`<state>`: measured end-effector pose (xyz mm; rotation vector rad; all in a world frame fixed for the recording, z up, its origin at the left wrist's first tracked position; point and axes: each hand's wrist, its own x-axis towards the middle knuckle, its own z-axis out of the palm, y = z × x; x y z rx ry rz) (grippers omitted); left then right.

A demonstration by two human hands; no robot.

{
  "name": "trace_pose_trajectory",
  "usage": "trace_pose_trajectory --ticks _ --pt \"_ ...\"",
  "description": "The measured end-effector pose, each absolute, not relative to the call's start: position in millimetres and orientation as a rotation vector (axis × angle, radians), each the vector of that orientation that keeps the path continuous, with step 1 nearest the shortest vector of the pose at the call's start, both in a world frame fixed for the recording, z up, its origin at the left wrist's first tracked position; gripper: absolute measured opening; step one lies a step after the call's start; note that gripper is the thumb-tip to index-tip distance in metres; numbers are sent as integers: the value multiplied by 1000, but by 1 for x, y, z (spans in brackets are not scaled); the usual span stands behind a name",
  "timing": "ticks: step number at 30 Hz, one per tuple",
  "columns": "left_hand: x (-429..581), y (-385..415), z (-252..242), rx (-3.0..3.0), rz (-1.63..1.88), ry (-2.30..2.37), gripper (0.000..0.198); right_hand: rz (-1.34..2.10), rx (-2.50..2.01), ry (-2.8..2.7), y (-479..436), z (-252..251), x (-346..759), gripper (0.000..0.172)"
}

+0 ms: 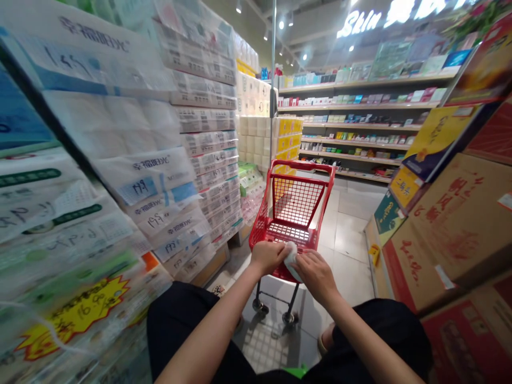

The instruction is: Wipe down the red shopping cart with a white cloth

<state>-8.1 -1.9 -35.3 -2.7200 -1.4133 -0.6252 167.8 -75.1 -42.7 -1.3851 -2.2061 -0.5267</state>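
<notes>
Wrapped paper packs (208,128) are rising in stacks along the left of a shop aisle, a yellow starburst price sign (76,314) showing low in front. Nearer the middle, a person's left hand (270,258) is curling closed, thumb and fingers pinching the upper end of a white, cloth-like piece (293,262). That piece is sitting between both hands, just over the near edge of a red shopping cart (296,200); whether it is touching the cart cannot be told. The right hand (317,271) is holding the piece's right side, fingers bent and nearly closed. Stocked shelves (360,126) are stretching behind, and printed cartons (460,208) are standing piled at far right.
</notes>
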Motion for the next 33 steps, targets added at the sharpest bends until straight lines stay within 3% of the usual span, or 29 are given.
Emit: trace_pose_trajectory --ticks 8,18,26,33 --pt "-60 7 -25 -2856 -525 -1344 57 -293 -1006 -2477 -53 -23 191 19" --pt "-49 12 -25 -2771 -510 -1444 50 -273 -1461 -2124 24 -21 245 30" --pt "-36 12 -26 -2735 -489 -1474 49 -263 -1316 -2165 -53 -45 174 16" --pt "-32 -5 -22 -2774 -481 -1386 37 -230 -1205 -2282 -69 -41 189 18"
